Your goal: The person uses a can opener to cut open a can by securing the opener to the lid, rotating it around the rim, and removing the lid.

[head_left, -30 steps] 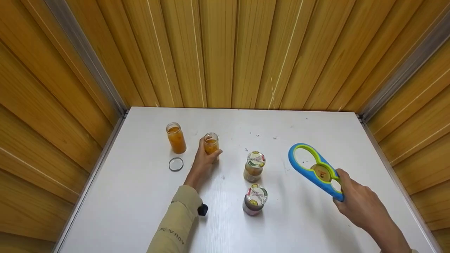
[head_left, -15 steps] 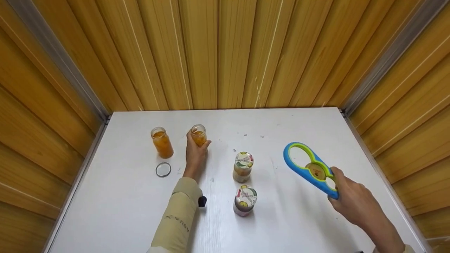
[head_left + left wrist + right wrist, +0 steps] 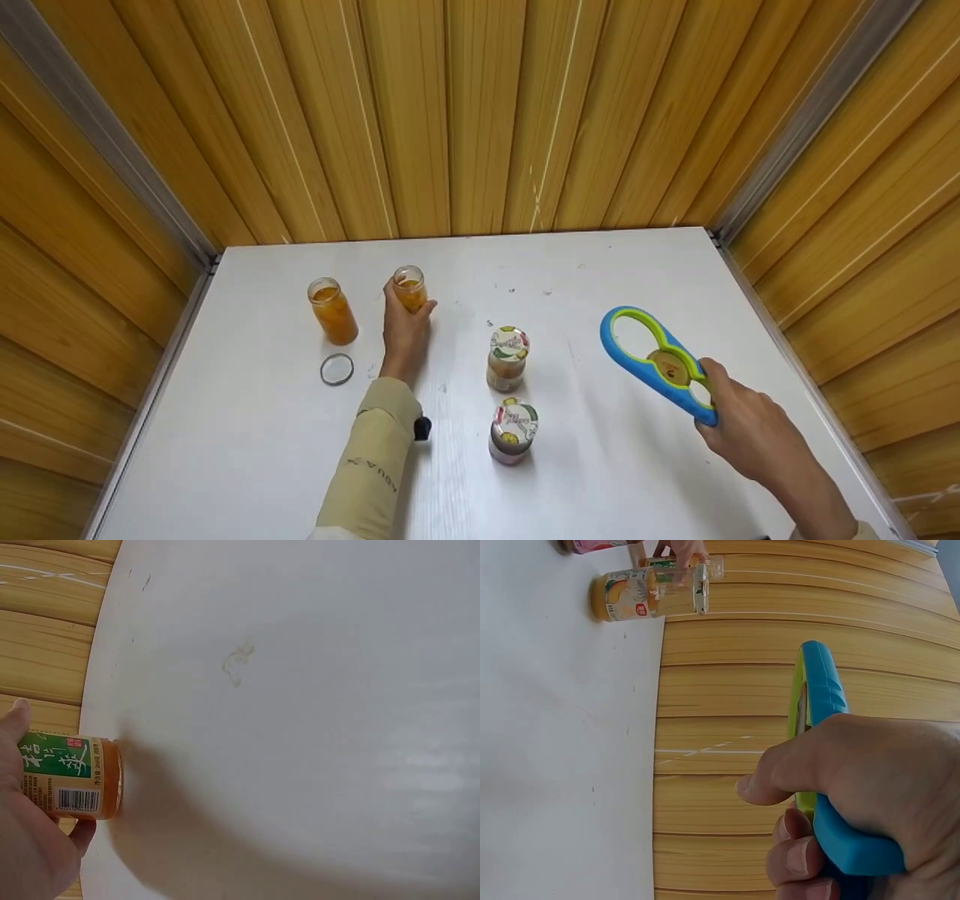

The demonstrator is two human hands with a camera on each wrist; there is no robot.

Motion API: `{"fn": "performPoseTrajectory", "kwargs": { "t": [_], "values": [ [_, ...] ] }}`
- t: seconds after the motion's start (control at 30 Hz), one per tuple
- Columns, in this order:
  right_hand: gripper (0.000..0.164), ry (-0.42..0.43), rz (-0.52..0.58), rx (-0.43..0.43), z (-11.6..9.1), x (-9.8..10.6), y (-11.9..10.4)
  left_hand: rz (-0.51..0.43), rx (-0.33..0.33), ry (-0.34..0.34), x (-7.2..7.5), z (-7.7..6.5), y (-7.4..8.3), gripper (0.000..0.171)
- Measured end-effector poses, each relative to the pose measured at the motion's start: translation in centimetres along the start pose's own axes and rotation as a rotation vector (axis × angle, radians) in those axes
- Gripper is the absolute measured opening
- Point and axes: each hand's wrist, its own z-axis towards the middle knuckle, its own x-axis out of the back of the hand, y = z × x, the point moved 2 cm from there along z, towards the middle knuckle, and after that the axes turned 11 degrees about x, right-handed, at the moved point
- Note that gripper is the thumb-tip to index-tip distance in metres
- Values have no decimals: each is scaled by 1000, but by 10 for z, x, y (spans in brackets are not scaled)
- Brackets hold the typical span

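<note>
In the head view my left hand (image 3: 405, 330) grips an uncapped glass jar (image 3: 411, 294) of orange contents, which stands upright. Its green and orange label (image 3: 64, 765) faces the left wrist camera, and its base is at or just over the tabletop. On the right, my right hand (image 3: 757, 431) holds a blue and green jar opener (image 3: 652, 379) above the table by its narrow end. A tan disc (image 3: 670, 366), looking like a jar lid, sits in the opener's middle ring. Another uncapped jar (image 3: 335, 316), taller, stands left of the left hand.
A loose round lid (image 3: 337, 369) lies on the white table (image 3: 247, 420) below the taller jar. Two capped jars (image 3: 507, 367) with patterned lids stand between the hands, one nearer the front. Wood-patterned walls (image 3: 480, 120) enclose the table's back and sides.
My left hand has moved the uncapped jar slightly toward the back of the table. The head view has shifted and turned a little. The right hand keeps its hold on the opener.
</note>
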Motion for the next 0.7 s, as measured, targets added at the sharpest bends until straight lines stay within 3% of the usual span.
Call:
{"fn": "performPoseTrajectory", "kwargs": {
  "t": [0.43,0.7],
  "values": [
    [69,40,-16,42,-2,1,-1,8,-9,-1,3,-2,0,85],
    [68,36,-22,39,-3,2,-1,117,10,29,6,-3,7,96]
  ]
}}
